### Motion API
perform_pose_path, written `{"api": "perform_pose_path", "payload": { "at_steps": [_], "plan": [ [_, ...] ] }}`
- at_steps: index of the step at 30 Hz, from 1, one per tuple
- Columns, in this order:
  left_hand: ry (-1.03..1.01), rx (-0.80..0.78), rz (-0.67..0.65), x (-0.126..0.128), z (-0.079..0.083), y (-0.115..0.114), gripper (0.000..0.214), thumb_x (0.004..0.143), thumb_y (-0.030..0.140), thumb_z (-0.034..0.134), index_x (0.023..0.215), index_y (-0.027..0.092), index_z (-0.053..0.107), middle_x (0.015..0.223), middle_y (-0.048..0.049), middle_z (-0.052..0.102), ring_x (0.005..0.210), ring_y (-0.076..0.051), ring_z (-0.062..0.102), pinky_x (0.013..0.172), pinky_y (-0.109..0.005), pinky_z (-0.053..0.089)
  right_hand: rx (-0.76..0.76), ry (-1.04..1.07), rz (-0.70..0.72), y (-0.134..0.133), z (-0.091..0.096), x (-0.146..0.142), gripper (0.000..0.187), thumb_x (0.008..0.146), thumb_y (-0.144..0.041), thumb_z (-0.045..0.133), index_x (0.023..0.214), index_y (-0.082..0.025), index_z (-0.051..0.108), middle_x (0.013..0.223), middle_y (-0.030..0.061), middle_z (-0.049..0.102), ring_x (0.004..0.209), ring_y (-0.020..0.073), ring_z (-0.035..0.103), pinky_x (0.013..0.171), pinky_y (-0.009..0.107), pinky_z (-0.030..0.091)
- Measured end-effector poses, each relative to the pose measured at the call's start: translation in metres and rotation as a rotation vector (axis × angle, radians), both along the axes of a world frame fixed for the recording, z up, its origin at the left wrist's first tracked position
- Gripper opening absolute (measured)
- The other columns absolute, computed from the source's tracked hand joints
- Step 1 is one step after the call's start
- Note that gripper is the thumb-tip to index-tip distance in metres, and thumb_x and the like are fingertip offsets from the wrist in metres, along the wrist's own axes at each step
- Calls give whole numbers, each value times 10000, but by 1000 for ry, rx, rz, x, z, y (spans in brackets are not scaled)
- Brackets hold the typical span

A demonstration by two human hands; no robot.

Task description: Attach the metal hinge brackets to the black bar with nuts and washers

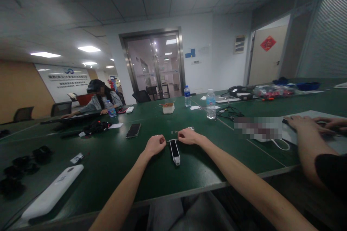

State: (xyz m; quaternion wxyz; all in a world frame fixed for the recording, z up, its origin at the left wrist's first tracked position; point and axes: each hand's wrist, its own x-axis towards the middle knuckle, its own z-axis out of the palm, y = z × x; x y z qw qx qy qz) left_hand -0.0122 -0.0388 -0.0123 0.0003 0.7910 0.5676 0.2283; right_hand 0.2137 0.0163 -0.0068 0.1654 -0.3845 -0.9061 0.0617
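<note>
A slim white device with a long black face (pixel 175 152), shaped like a scanning pen, lies on the green table (pixel 151 184) in front of me. My left hand (pixel 155 145) is closed beside its far left end, fingertips curled in. On the other side, my right hand (pixel 188 136) is closed with fingers pinched near the same end. A thin thing seems to show at the fingertips by the device's far end, too small to name. Tiny clear bits (pixel 174 132) lie just beyond the hands.
Left of my hands is a dark phone (pixel 133 130); a long white case (pixel 55 191) lies nearer. Ahead are a small box (pixel 168 108) and water bottles (pixel 210 104). At right, another person's hands (pixel 303 124) rest on a laptop. Another person (pixel 100 97) sits far left.
</note>
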Motion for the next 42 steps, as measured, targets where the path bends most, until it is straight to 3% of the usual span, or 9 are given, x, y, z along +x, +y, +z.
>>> {"api": "perform_pose_path", "payload": {
  "at_steps": [28,42],
  "plan": [
    [-18,-20,-20,5,4,-4,131,776,191,536,794,173,665,758,-33,657,696,-176,601,618,-247,452,-73,-21,36,-2,0,-1,176,788,-258,555,859,-180,696,786,34,696,693,145,615,618,206,404],
    [-19,-26,-60,5,2,-4,160,821,268,529,834,172,657,771,-30,646,687,-176,590,603,-257,436,-86,-9,42,-3,0,0,176,803,-280,552,856,-172,680,808,33,690,686,132,608,607,199,403]
  ]
}}
